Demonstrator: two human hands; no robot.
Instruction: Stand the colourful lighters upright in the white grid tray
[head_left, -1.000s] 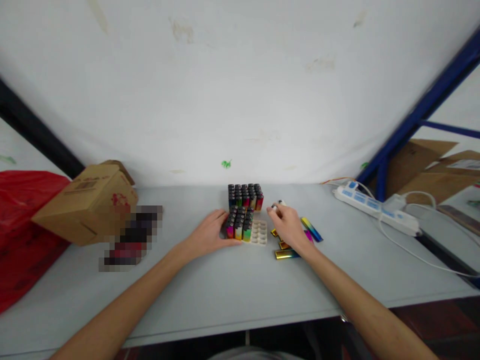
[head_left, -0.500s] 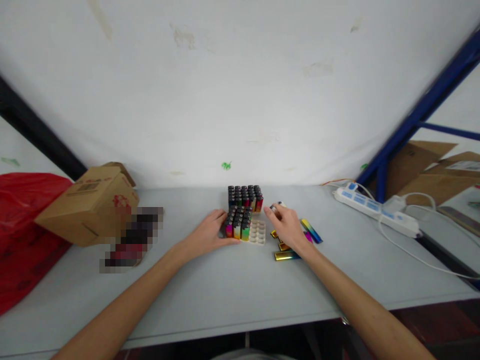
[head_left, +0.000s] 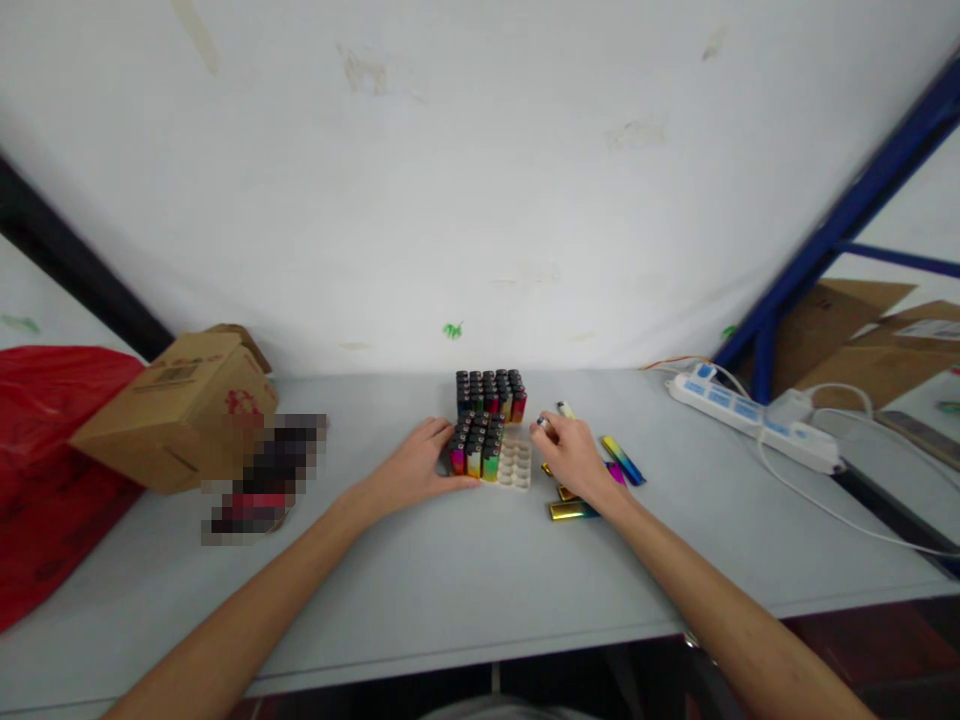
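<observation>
A pale tray [head_left: 516, 468] with round-bottomed pockets holds upright lighters [head_left: 475, 450] with black tops and shiny bodies in its left part; bare pockets show on its right. My left hand [head_left: 420, 462] is closed around the tray's left side, thumb along the front edge and fingers at the back. My right hand [head_left: 571, 452], just right of the tray, pinches a lighter [head_left: 543, 424]; its metal top shows at the fingertips and most of it is hidden. Several shiny lighters [head_left: 574, 510] lie under and beside that hand, including a yellow-blue one [head_left: 623, 461].
Behind the tray stands a full block of upright lighters [head_left: 491, 393]. A white power strip [head_left: 750, 420] with cables lies at the right. Cardboard box [head_left: 180, 410], red bag [head_left: 60, 480] and a blurred-out object [head_left: 262, 480] are at the left. The white wall [head_left: 480, 200] borders the table's back.
My right hand has turned slightly, so the lighter's metal top now shows at its fingertips. A pale lighter behind the hand is more visible. My left hand and the tray stay put.
</observation>
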